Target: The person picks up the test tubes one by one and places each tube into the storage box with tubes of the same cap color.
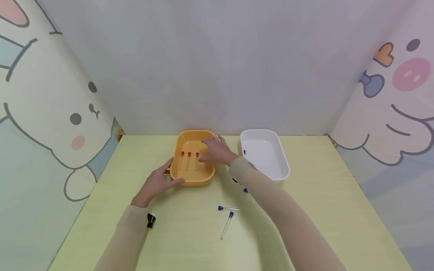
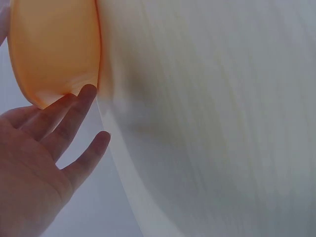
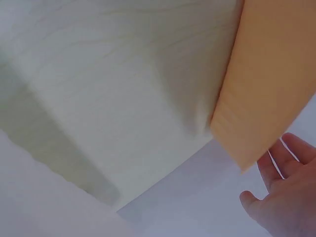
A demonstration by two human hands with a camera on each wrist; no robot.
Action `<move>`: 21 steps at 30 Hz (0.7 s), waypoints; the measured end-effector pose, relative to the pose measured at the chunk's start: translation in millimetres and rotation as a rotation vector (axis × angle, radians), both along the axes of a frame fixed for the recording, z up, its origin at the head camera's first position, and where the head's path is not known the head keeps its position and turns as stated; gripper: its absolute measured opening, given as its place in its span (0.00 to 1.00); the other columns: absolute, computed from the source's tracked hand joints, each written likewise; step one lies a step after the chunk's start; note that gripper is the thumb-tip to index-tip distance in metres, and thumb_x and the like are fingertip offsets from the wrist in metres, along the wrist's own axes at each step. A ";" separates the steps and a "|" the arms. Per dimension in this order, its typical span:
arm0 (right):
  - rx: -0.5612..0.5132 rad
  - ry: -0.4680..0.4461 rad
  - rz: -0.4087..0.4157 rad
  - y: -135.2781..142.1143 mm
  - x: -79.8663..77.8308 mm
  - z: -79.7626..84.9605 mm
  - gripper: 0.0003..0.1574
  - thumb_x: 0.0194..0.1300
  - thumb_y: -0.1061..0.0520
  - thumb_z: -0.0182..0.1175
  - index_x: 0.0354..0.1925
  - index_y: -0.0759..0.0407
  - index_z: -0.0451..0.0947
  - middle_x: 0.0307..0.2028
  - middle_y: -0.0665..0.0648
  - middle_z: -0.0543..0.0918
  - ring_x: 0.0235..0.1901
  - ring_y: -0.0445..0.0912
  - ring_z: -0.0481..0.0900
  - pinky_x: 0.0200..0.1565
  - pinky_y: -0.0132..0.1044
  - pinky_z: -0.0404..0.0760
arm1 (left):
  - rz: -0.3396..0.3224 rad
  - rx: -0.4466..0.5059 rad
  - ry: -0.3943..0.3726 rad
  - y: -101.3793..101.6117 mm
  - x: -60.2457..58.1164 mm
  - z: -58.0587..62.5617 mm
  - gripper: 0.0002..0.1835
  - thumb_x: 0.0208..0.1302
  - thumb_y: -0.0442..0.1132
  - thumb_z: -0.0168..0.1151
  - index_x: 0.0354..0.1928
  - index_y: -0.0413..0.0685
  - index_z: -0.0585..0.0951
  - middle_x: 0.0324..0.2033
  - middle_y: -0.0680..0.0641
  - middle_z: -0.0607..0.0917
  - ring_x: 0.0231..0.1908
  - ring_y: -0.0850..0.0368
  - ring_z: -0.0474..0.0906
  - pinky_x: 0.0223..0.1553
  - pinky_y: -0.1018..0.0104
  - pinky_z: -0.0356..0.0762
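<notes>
- Nearest, at five o'clock from the yellow tray (image 1: pixel 194 183), two blue-capped tubes (image 1: pixel 226 227) lie on the pale, faintly grained table (image 1: pixel 312 210). Both are slim, clear and straight; one has its cap at its one o'clock end, the other at nine.
- At four o'clock I see another blue cap (image 1: pixel 245 190); my right sleeve (image 1: pixel 278 210) hides whatever it belongs to.
- My left hand (image 1: pixel 156 185) is at eight o'clock, thumb and fingers spread round the tray's corner, fingertips against its smooth wall.
- The yellow tray sits on the table, round-cornered and slightly glossy, probably moulded plastic. Inside, three red-capped tubes (image 1: pixel 188 162) lie side by side, caps toward twelve.
- My right hand (image 1: pixel 217 150) is spread near three o'clock, by the rim, pinching nothing I can see; I cannot tell whether its fingertips press the wall.
- I judge this step to be steadying or shifting the tray, within a sort by cap colour. Next I'd square it gently, lest the round tubes roll, then reach toward five o'clock and pinch a blue cap.
- At three o'clock, the similarly rounded white tray (image 1: pixel 264 158) has a small blue cap at its own nine o'clock side.
- Farthest, at twelve, stands a matte, pale wall (image 1: pixel 237 75).
</notes>
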State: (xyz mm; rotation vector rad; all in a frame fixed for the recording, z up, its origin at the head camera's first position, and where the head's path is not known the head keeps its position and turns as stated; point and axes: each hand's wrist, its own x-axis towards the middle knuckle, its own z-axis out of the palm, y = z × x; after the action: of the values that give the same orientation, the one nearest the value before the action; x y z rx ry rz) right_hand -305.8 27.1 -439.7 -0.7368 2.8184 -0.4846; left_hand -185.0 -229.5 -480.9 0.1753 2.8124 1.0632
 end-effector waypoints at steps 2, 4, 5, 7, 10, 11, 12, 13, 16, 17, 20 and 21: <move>-0.026 0.013 -0.004 5.6 1.0 8.9 0.52 0.62 0.34 0.71 0.75 0.54 0.67 0.73 0.56 0.73 0.76 0.55 0.64 0.81 0.57 0.46 | -0.004 -0.004 0.007 0.5 -0.1 0.6 0.63 0.55 0.69 0.72 0.83 0.48 0.51 0.71 0.38 0.74 0.64 0.41 0.76 0.59 0.45 0.80; -0.032 0.038 0.001 11.8 3.1 17.8 0.50 0.64 0.35 0.69 0.75 0.54 0.67 0.73 0.57 0.73 0.75 0.55 0.65 0.81 0.56 0.48 | -0.010 -0.008 0.019 1.0 0.1 1.6 0.63 0.55 0.69 0.72 0.83 0.47 0.51 0.72 0.37 0.72 0.65 0.40 0.75 0.61 0.41 0.78; -0.037 0.050 0.006 15.3 4.2 21.7 0.50 0.65 0.35 0.69 0.75 0.55 0.67 0.73 0.57 0.73 0.75 0.55 0.65 0.81 0.55 0.49 | -0.010 -0.008 0.021 1.2 0.3 2.5 0.64 0.55 0.69 0.72 0.83 0.46 0.51 0.73 0.37 0.71 0.66 0.39 0.75 0.63 0.39 0.77; -0.057 0.070 0.012 23.2 6.9 29.0 0.49 0.65 0.36 0.69 0.75 0.56 0.67 0.72 0.59 0.74 0.74 0.56 0.66 0.81 0.55 0.50 | -0.014 -0.009 0.031 1.9 0.7 4.8 0.64 0.54 0.69 0.73 0.82 0.45 0.52 0.75 0.37 0.67 0.68 0.38 0.73 0.65 0.36 0.74; -0.087 0.095 0.019 36.5 10.6 36.8 0.48 0.66 0.36 0.68 0.74 0.57 0.67 0.71 0.59 0.75 0.74 0.56 0.66 0.80 0.55 0.51 | -0.028 -0.009 0.063 2.9 -0.1 8.8 0.64 0.54 0.67 0.75 0.82 0.43 0.52 0.78 0.36 0.61 0.72 0.35 0.67 0.68 0.33 0.70; -0.097 0.104 0.019 41.4 11.6 38.8 0.48 0.66 0.36 0.68 0.74 0.57 0.68 0.70 0.58 0.76 0.73 0.56 0.67 0.80 0.55 0.51 | -0.030 -0.012 0.070 3.2 -0.6 10.1 0.64 0.54 0.67 0.75 0.82 0.43 0.52 0.79 0.36 0.59 0.74 0.34 0.64 0.70 0.32 0.67; -0.101 0.117 0.020 46.3 12.9 40.9 0.48 0.66 0.36 0.68 0.74 0.57 0.68 0.69 0.58 0.77 0.73 0.56 0.67 0.80 0.55 0.52 | -0.036 -0.018 0.081 3.4 -1.2 11.5 0.64 0.54 0.66 0.75 0.82 0.42 0.52 0.80 0.36 0.57 0.75 0.32 0.61 0.71 0.31 0.65; -0.104 0.128 0.021 51.3 14.2 42.9 0.47 0.67 0.35 0.67 0.74 0.57 0.68 0.69 0.58 0.77 0.72 0.55 0.68 0.79 0.55 0.53 | -0.040 -0.027 0.091 3.7 -1.7 12.9 0.64 0.54 0.66 0.75 0.82 0.41 0.52 0.81 0.35 0.56 0.76 0.31 0.58 0.71 0.30 0.63; -0.111 0.159 0.016 67.2 19.5 48.9 0.45 0.68 0.36 0.66 0.73 0.57 0.70 0.68 0.57 0.78 0.71 0.55 0.69 0.78 0.55 0.56 | -0.049 -0.053 0.109 5.4 -2.6 17.1 0.63 0.55 0.66 0.74 0.81 0.41 0.53 0.81 0.35 0.52 0.79 0.29 0.51 0.73 0.27 0.57; -0.113 0.164 0.014 72.5 21.8 51.1 0.44 0.68 0.36 0.66 0.73 0.57 0.70 0.67 0.57 0.78 0.71 0.55 0.69 0.78 0.55 0.56 | -0.050 -0.059 0.112 6.4 -2.8 18.2 0.62 0.56 0.66 0.74 0.81 0.41 0.53 0.82 0.36 0.52 0.79 0.29 0.50 0.73 0.27 0.57; -0.120 0.168 0.008 87.2 29.1 57.1 0.42 0.69 0.38 0.66 0.72 0.57 0.71 0.66 0.58 0.79 0.70 0.56 0.69 0.77 0.56 0.56 | -0.058 -0.067 0.133 10.9 -2.5 22.0 0.61 0.56 0.65 0.75 0.81 0.41 0.55 0.82 0.36 0.53 0.79 0.29 0.50 0.72 0.26 0.56; -0.119 0.167 0.007 91.7 31.4 58.8 0.42 0.69 0.39 0.66 0.72 0.57 0.71 0.66 0.58 0.79 0.71 0.56 0.69 0.77 0.56 0.56 | -0.062 -0.073 0.145 13.0 -1.9 23.4 0.61 0.56 0.64 0.75 0.81 0.41 0.55 0.81 0.36 0.53 0.78 0.29 0.51 0.72 0.26 0.57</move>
State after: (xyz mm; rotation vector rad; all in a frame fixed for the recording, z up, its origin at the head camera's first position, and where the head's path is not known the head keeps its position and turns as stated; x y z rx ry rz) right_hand -274.4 118.8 -380.9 -0.8470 2.9604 -0.6222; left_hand -186.9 -216.5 -457.6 0.3422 2.9463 0.9708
